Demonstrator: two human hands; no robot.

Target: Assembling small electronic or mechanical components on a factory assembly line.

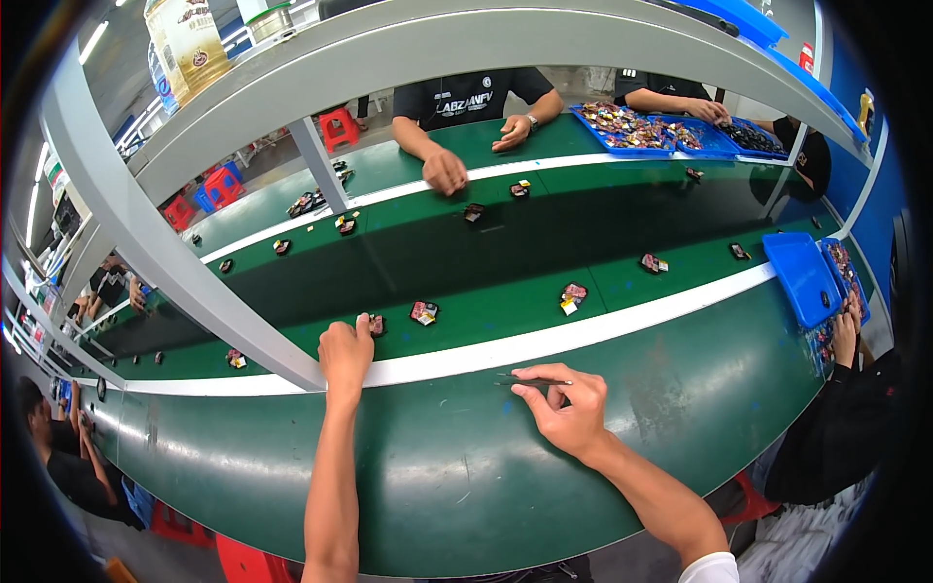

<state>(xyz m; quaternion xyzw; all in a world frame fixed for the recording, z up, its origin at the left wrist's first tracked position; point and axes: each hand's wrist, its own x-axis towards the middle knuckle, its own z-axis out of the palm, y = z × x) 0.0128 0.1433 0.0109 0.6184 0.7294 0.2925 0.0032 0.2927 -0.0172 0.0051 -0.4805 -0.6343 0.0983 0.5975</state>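
My left hand (pixel 346 356) reaches over the white rail to the green conveyor belt. Its fingers are curled at a small black-cased part (pixel 377 325) with reddish and yellow pieces on it; the fingertips are partly hidden behind the hand. Above the near green worktop, my right hand (pixel 567 406) pinches a pair of dark tweezers (pixel 535 381), their tips pointing left. Similar small parts lie on the belt close by, one (pixel 424 312) just right of my left hand and another (pixel 573 297) farther right.
A white rail (pixel 583 335) divides the worktop from the belt, and a grey post (pixel 185 233) rises left of my left hand. Across the belt, a person's hands (pixel 446 173) work. Blue trays (pixel 795 277) of parts stand at the right, near another person's hand (pixel 846 335).
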